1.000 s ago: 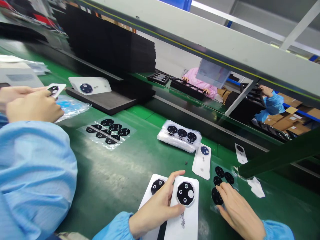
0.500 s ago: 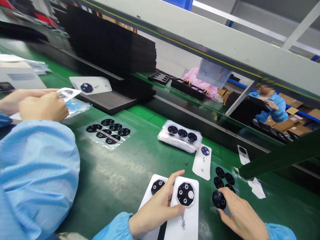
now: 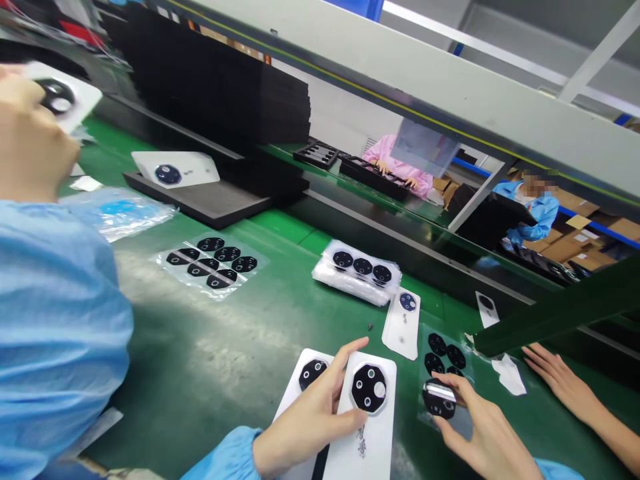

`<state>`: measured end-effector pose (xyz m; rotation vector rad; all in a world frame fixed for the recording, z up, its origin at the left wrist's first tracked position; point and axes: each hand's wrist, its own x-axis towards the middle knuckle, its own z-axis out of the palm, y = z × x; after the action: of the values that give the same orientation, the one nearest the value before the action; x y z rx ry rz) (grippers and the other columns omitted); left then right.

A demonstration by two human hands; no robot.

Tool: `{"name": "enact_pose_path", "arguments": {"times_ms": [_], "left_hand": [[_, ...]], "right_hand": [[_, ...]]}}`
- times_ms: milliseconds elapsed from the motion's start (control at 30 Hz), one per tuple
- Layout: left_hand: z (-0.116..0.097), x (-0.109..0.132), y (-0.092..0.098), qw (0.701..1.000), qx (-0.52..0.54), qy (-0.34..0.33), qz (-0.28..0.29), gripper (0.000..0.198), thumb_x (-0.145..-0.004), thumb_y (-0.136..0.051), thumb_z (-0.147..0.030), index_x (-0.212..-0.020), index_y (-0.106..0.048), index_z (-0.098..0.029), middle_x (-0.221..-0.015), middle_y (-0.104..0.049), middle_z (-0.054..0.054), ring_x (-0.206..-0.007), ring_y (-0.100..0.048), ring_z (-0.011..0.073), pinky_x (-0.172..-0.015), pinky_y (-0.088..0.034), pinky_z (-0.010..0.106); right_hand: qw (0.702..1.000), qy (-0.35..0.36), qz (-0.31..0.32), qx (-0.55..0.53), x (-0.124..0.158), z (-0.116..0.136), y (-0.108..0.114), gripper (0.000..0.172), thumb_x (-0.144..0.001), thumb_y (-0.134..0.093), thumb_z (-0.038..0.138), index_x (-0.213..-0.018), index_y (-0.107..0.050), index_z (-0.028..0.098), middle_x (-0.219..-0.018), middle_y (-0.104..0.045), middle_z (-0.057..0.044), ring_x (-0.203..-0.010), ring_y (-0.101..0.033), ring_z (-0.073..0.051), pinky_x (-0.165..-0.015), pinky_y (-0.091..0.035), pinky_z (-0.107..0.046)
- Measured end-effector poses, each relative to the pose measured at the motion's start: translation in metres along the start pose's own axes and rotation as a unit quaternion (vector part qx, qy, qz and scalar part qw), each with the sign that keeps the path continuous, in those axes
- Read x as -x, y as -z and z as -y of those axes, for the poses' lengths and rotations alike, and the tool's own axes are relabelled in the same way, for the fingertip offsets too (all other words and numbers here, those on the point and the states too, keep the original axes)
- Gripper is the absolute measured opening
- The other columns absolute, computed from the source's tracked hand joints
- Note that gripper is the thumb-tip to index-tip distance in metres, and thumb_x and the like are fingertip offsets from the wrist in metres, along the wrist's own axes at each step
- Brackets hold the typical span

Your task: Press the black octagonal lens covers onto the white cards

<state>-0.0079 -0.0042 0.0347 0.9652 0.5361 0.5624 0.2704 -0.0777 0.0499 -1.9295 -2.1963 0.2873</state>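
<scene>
My left hand (image 3: pixel 305 427) grips a white phone back cover (image 3: pixel 367 437) near the bench's front edge, thumb by its black octagonal camera ring. A second white cover (image 3: pixel 306 372) lies partly under it. My right hand (image 3: pixel 480 433) pinches a black octagonal lens piece (image 3: pixel 439 399), tilted and lifted just above a clear sheet (image 3: pixel 443 350) that carries more black pieces. The sheet lies right of the held cover.
A co-worker's blue sleeve (image 3: pixel 55 320) fills the left, with a hand holding a white cover (image 3: pixel 60 97) high. On the green bench lie another sheet of black pieces (image 3: pixel 213 261), a stack of sheets (image 3: pixel 357 270) and a small white cover (image 3: pixel 403 323). Another person's hand (image 3: pixel 560 380) rests at the right.
My right hand has peeled a black piece off the sheet and lifted it. The co-worker's hand rose to the upper left with its cover. A hand came in at the right.
</scene>
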Motion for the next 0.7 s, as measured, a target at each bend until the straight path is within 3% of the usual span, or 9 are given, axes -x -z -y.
{"name": "enact_pose_path", "arguments": {"times_ms": [267, 700], "left_hand": [[-0.001, 0.001, -0.001, 1.000, -0.014, -0.003, -0.007, 0.086, -0.070, -0.056, -0.009, -0.141, -0.013, -0.031, -0.113, -0.062, 0.001, -0.099, -0.058, 0.0182, -0.085, -0.043, 0.032], [0.002, -0.001, 0.001, 1.000, -0.015, 0.000, -0.015, 0.087, -0.070, -0.059, -0.010, -0.141, -0.012, -0.028, -0.114, -0.062, 0.003, -0.104, -0.058, 0.0213, -0.090, -0.042, 0.036]], "right_hand": [[0.998, -0.026, -0.035, -0.051, -0.001, 0.001, -0.015, 0.043, -0.081, -0.051, 0.026, -0.123, -0.040, 0.025, -0.113, -0.066, -0.003, -0.095, -0.067, -0.018, -0.079, -0.055, -0.025], [0.996, -0.022, -0.044, -0.071, -0.005, 0.002, -0.024, 0.041, -0.081, -0.051, 0.025, -0.121, -0.043, 0.025, -0.105, -0.069, -0.002, -0.090, -0.069, -0.018, -0.077, -0.056, -0.025]]}}
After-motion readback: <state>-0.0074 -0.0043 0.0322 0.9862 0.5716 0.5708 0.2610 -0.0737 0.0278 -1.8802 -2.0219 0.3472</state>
